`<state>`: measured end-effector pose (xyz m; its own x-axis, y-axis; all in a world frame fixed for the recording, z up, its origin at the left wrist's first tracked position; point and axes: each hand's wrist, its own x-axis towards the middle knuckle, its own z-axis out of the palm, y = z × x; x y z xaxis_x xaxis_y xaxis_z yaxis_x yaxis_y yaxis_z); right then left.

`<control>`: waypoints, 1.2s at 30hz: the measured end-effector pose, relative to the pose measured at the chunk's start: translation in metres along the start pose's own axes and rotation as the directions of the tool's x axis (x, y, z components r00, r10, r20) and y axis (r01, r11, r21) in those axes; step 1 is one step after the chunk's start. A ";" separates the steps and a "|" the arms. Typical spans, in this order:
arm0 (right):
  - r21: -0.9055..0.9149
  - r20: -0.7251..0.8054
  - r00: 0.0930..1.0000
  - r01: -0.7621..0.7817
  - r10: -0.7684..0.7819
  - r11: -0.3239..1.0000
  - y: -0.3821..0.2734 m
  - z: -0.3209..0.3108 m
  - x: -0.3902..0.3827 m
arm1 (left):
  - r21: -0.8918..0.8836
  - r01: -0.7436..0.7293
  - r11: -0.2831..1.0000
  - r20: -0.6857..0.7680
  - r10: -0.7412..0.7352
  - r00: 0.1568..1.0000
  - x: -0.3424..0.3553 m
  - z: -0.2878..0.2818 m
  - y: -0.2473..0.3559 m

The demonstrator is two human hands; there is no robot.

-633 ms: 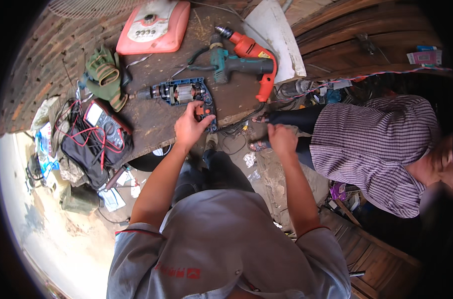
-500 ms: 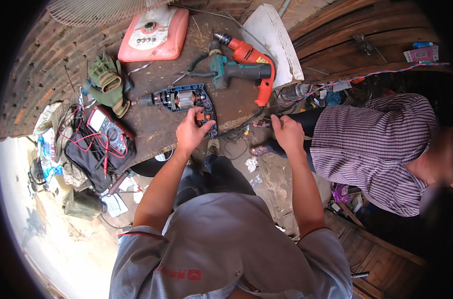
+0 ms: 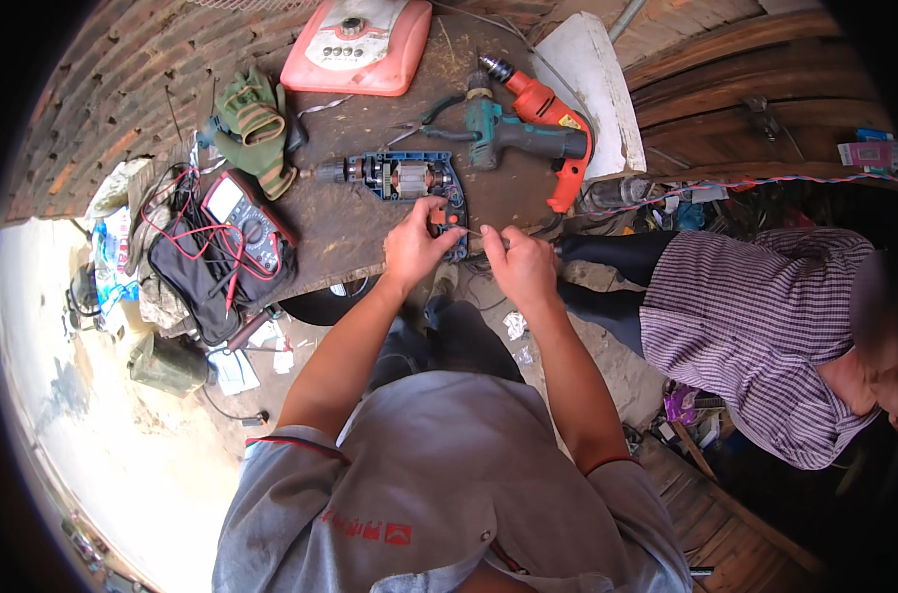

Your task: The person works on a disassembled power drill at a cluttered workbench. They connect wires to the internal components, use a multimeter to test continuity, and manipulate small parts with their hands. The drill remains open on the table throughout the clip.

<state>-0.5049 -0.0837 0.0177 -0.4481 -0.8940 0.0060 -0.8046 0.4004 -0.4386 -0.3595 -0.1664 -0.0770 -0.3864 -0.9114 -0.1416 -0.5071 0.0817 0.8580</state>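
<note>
On the wooden bench lies an opened blue power drill (image 3: 409, 180), its casing half off so the motor and gears show. My left hand (image 3: 416, 245) grips its handle end, thumb and fingers closed around the part by the orange switch (image 3: 447, 213). Just right of the handle my right hand (image 3: 523, 267) is closed in a pinch. A thin, dark line shows between its fingertips and the left thumb, too fine to name. Behind the drill rest a pair of pliers (image 3: 439, 124), a teal cordless drill (image 3: 518, 136) and an orange corded drill (image 3: 548, 107).
A multimeter (image 3: 244, 219) with red leads lies on a black pouch (image 3: 197, 282) at the left. Camouflage gloves (image 3: 261, 128) and a pink fan base (image 3: 355, 44) stand farther back. A person in a checked shirt (image 3: 735, 296) is at the right, beside cluttered scrap.
My right hand has come left, up close to my left hand and the drill handle. The left hand stays on the handle. The whole view has shifted, with the bench things now farther right.
</note>
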 end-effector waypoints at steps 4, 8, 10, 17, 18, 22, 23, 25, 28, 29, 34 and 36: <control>0.012 0.001 1.000 -0.021 0.021 1.000 0.005 0.003 0.001 | 0.001 -0.001 1.000 -0.003 0.001 1.000 0.001 0.002 -0.001; 0.021 -0.005 1.000 -0.020 0.020 1.000 0.005 0.005 0.002 | 0.012 -0.008 1.000 -0.006 0.008 1.000 0.002 0.002 -0.002; 0.022 -0.009 1.000 -0.027 0.028 0.999 0.005 0.005 0.003 | 0.016 0.003 1.000 0.001 -0.003 1.000 0.002 0.001 -0.002; -0.004 0.028 0.988 -0.150 0.150 0.989 -0.002 0.003 0.007 | 0.006 -0.017 1.000 0.003 0.017 1.000 0.003 0.003 -0.006; -0.012 0.039 0.984 -0.171 0.172 0.985 -0.004 0.001 0.008 | 0.005 -0.015 1.000 0.004 0.015 1.000 0.003 0.004 -0.007; -0.081 0.080 0.981 -0.168 0.175 0.982 -0.013 -0.004 0.015 | 0.004 -0.016 1.000 0.001 0.016 1.000 0.003 0.001 -0.003; -0.100 0.095 0.982 -0.154 0.163 0.983 -0.018 -0.007 0.017 | 0.005 -0.018 1.000 -0.002 0.018 1.000 0.003 0.001 -0.003; -0.131 0.133 0.984 -0.102 0.119 0.986 -0.024 -0.011 0.022 | 0.004 -0.037 0.999 -0.014 0.037 0.999 0.003 0.002 -0.004; -0.155 0.180 0.983 0.006 0.023 0.988 -0.026 -0.013 0.027 | -0.007 -0.019 1.000 0.012 0.019 1.000 0.003 -0.001 -0.003; -0.159 0.178 0.984 0.038 -0.009 0.987 -0.025 -0.012 0.029 | -0.012 -0.005 1.000 0.027 0.006 1.000 0.004 -0.002 -0.002; -0.127 0.178 0.979 0.119 -0.095 0.985 -0.018 -0.010 0.028 | -0.025 0.000 1.000 0.016 0.000 1.000 0.004 -0.001 -0.003; -0.124 0.187 0.977 0.126 -0.101 0.984 -0.019 -0.012 0.027 | -0.034 0.012 0.999 0.020 -0.011 1.000 0.004 -0.001 -0.003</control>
<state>-0.5067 -0.1133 0.0364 -0.2834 -0.9517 -0.1180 -0.8967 0.3066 -0.3193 -0.3590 -0.1707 -0.0796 -0.3961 -0.9039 -0.1614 -0.4855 0.0569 0.8724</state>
